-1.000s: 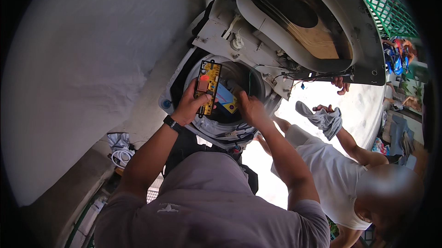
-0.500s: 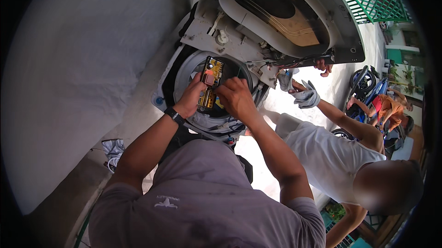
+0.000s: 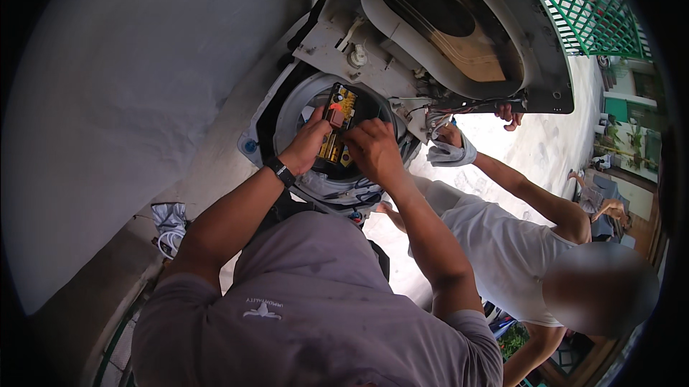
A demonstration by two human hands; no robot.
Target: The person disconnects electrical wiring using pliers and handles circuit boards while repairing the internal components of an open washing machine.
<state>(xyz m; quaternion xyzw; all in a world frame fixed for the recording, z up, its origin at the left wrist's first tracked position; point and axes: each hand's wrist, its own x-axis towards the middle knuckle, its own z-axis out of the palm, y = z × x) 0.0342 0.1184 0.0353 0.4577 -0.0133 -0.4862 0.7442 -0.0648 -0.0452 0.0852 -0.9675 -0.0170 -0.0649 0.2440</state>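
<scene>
My left hand (image 3: 307, 144) is wrapped around the left edge of a circuit board (image 3: 343, 102) in a narrow dark tray. The board carries yellow and reddish-brown parts and is tilted above the round tub (image 3: 286, 120) of an opened washing machine. At the board's lower right edge, my right hand (image 3: 373, 148) has its fingers curled together. Whatever lies between those fingertips is hidden. A black watch (image 3: 280, 171) circles my left wrist.
The machine's raised top cover (image 3: 542, 57) leans behind the tub, with loose wires (image 3: 459, 105) along its lower edge. A co-worker in a white sleeveless shirt (image 3: 495, 243) reaches a gloved hand (image 3: 452, 151) toward them. Another hand (image 3: 509, 115) grips the cover. A wall (image 3: 129, 100) stands left.
The view has shifted slightly. The co-worker's gloved hand has moved left and up to the wires. Both my hands stay at the circuit board.
</scene>
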